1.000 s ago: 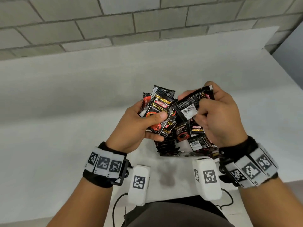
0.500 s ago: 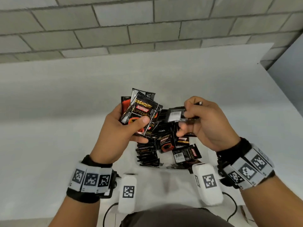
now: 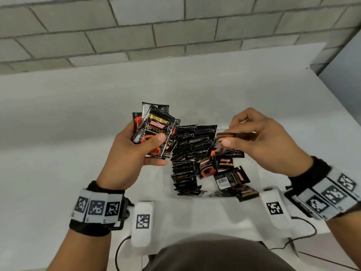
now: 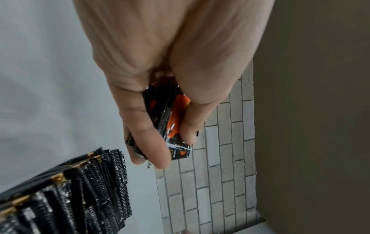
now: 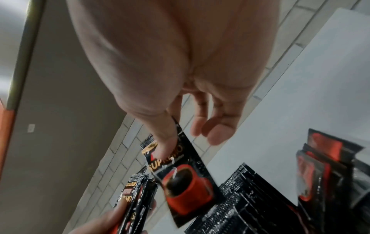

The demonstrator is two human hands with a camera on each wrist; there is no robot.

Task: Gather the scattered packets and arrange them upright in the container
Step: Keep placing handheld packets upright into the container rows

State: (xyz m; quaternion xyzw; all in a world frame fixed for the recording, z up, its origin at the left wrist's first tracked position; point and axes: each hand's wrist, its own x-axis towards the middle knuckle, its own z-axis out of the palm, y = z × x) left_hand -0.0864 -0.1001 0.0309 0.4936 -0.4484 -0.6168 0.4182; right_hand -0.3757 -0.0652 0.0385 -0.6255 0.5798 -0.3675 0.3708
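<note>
My left hand [image 3: 150, 145] grips a fanned bundle of black Kopiko coffee packets [image 3: 156, 132] above the table, thumb on the front one; the left wrist view shows the bundle [image 4: 170, 120] squeezed between thumb and fingers. My right hand [image 3: 229, 134] pinches a single packet [image 3: 234, 135], edge-on to the head camera, over the white container [image 3: 205, 204]. In the right wrist view my thumb presses that packet [image 5: 180, 177] near its top. A row of packets [image 3: 191, 153] stands upright in the container's left part. A few loose packets [image 3: 230, 178] lie flat at its right.
Two white marker-tagged blocks [image 3: 142, 222] [image 3: 274, 208] sit at the table's near edge, with cables hanging off them. The white table [image 3: 78, 133] runs back to a grey brick wall [image 3: 156, 32]. The table's right edge [image 3: 336, 98] drops off by a grey panel.
My right hand has drawn its packet away from the left bundle, rightward, turning it from barcode-side up to edge-on. The left hand keeps its bundle.
</note>
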